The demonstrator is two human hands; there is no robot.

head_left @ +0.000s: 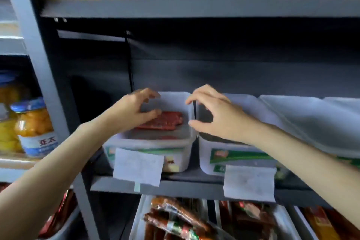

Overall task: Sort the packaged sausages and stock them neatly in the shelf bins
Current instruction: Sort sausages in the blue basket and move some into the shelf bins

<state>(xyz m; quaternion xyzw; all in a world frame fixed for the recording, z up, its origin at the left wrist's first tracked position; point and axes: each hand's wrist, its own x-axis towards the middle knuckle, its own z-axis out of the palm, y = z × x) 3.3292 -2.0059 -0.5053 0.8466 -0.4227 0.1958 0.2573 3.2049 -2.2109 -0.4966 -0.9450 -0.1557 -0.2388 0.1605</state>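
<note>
A flat red sausage pack [165,121] lies in the left white shelf bin [152,142]. My left hand [134,109] hovers over that bin with fingers loosely curved; its thumb touches the near end of the pack. My right hand [216,117] is held over the gap between this bin and the second white bin [206,154], index finger and thumb apart, nothing between them but the bin rims. The second bin's contents look dark and are mostly hidden by my right hand and forearm.
Paper labels [138,165] [249,183] hang at the grey shelf edge [194,187]. Lidded bins [292,119] sit at right. Below, open bins hold several wrapped sausage packs [175,218]. Jars of yellow fruit [33,126] stand on the left shelving. A dark shelf board is overhead.
</note>
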